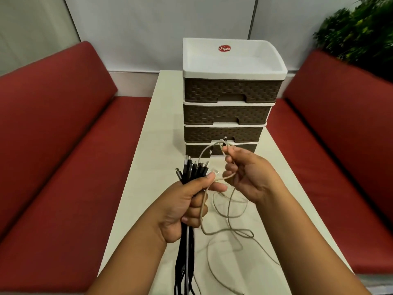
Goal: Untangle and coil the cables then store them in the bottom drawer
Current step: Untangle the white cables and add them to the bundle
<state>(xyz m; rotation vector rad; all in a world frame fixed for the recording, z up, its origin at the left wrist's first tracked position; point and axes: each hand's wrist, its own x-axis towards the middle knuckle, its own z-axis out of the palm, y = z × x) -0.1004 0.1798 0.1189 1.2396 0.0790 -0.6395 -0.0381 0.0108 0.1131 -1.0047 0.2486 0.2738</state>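
Note:
My left hand [187, 207] grips a bundle of several black cables [192, 170] with their plug ends sticking up and their lengths hanging below my fist. A beige cable [228, 209] also runs through that hand. My right hand [248, 173] pinches the beige cable, holding a loop of it up in front of the drawers. The rest of this cable lies in loose loops on the table. The bottom drawer [244, 149] of the brown and white drawer unit [229, 90] is closed, just behind my right hand.
The drawer unit stands on a narrow cream table [153, 158]. Red benches [63, 167] run along both sides. A green plant [361, 33] is at the far right. The unit's white top tray holds nothing.

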